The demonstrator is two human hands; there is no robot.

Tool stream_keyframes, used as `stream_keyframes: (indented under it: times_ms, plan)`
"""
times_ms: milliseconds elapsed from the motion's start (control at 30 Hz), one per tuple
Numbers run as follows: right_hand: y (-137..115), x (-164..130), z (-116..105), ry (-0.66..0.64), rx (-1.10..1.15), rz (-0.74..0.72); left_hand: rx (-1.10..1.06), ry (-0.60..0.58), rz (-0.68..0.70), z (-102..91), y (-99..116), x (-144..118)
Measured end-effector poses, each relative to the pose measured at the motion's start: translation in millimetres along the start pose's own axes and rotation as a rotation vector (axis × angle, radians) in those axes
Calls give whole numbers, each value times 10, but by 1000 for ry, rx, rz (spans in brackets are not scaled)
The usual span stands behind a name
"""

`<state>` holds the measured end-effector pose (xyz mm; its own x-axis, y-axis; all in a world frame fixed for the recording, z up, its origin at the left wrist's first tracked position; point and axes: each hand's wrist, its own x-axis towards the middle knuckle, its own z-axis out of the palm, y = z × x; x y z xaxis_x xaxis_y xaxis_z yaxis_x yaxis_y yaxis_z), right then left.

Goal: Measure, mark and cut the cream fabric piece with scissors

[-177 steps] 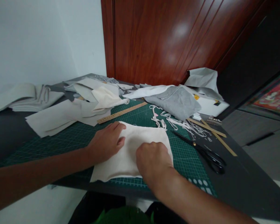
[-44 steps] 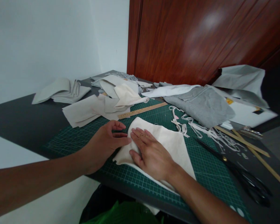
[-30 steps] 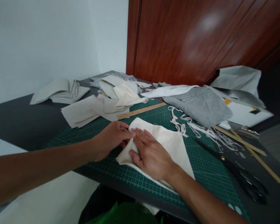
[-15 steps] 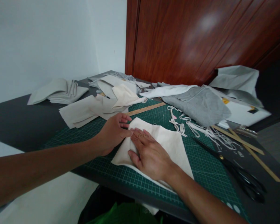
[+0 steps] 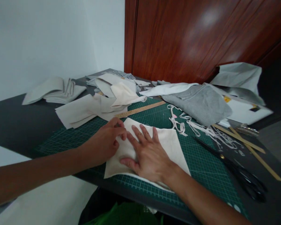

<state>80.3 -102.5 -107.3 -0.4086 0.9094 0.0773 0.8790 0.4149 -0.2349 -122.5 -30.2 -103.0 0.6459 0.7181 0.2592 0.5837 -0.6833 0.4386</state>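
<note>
A cream fabric piece (image 5: 170, 147) lies flat on the green cutting mat (image 5: 201, 168). My right hand (image 5: 147, 154) rests palm down on the middle of the fabric, fingers spread and pointing away from me. My left hand (image 5: 104, 142) sits at the fabric's left edge, its fingertips pinching the far left corner beside the right fingertips.
A wooden ruler (image 5: 140, 109) lies just beyond the fabric. Grey and cream fabric pieces (image 5: 84, 109) pile up at the left and back. White strips (image 5: 192, 125) and a grey cloth (image 5: 199, 103) lie right of centre. Black scissors (image 5: 239, 175) and wooden sticks (image 5: 245, 143) rest at the right.
The cream fabric's left part has been spread out flatter toward the near left. My right hand opened its fingers wider on it, and my left hand shifted slightly toward me along the edge.
</note>
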Motion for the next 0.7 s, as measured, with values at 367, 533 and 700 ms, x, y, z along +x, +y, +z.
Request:
stream_keyframes:
  times_ms: [367,533,700]
  plan:
    - [21,-14,43,77,72,12,-299,-269,561,310,974,957]
    - [50,3,51,37,73,-40,-703,-616,388,591,777,1281]
    - [36,-122,44,190,-135,-265,-818,-548,298,625,617,1199]
